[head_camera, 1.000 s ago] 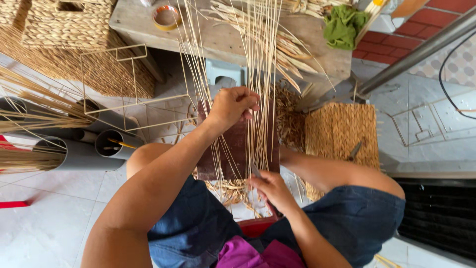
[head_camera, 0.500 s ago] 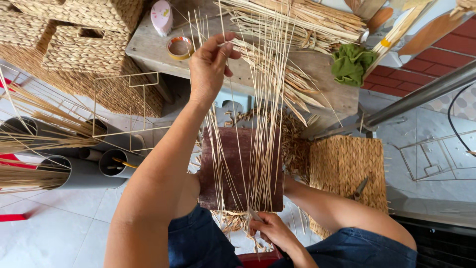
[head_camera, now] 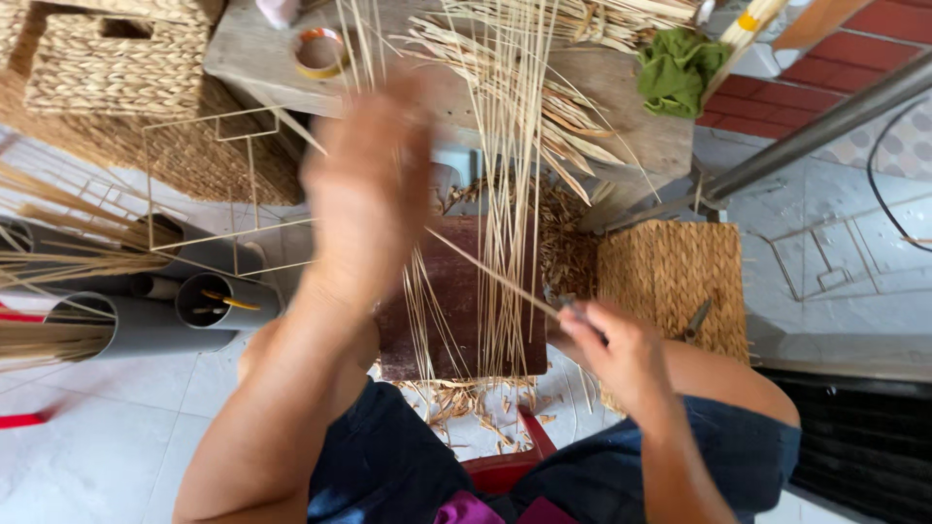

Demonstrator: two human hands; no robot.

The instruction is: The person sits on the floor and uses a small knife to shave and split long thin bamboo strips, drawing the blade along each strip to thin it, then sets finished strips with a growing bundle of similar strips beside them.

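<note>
1. Head view: I look down on my left hand (head_camera: 374,184), raised and blurred in front of the upright reed stalks (head_camera: 510,194); I cannot tell whether it is open or gripping.
2. My right hand (head_camera: 612,340) is closed, pinching one end of a single reed strand (head_camera: 485,272), which runs slantwise up towards the left hand, so it looks drawn taut between the two.
3. The stalks rise from a dark board (head_camera: 456,301) resting by my knees, which keeps them within reach of both hands.
4. Grey pipes (head_camera: 165,311) on the floor at the left hold spare reeds, sorted and near.
5. A woven mat (head_camera: 670,277) lies just beside the board.
</note>
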